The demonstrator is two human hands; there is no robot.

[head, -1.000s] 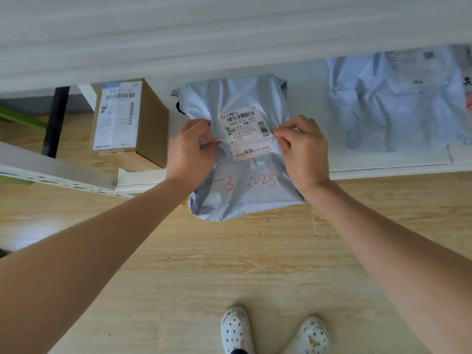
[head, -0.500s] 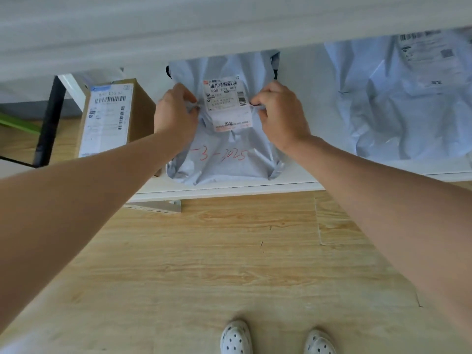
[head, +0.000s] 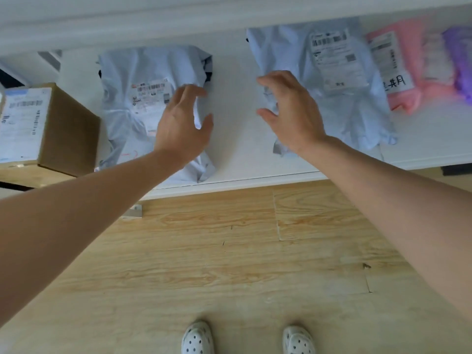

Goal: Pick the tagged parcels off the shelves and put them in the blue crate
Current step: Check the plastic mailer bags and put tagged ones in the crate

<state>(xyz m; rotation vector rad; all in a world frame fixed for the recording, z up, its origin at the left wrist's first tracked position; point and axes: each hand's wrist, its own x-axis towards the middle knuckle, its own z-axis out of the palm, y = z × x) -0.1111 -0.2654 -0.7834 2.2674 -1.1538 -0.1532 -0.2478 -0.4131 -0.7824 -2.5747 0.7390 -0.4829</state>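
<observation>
1. White shelf (head: pixel 235 149) runs across the view. Its front edge lies just nearer than both wrists, and a bare strip of board sits between the two hands.
2. The left hand (head: pixel 181 123) is spread, fingers apart and slightly bent, gripping nothing. It hangs over the right edge of a grey parcel (head: pixel 132 72); I cannot tell whether the fingertips touch the bag.
3. The right hand (head: pixel 288 116) is just as loose, fingers apart and gently curved, thumb out toward the bare strip, holding nothing. It covers the left edge of a second grey parcel (head: pixel 357 111).
4. Both parcels lie flat on the shelf. The first has its printed label (head: pixel 150 94) facing up, just left of the left fingers.
5. Farther right of the right fingers, a pink parcel (head: pixel 408 60) lies just beside the second grey one, then a purple parcel (head: pixel 459 62).
6. Left of the first parcel stands a cardboard box (head: pixel 69 129).
7. Nearer than the wrists, wooden floor (head: pixel 229 251) lies open down to white shoes (head: pixel 198 338).
</observation>
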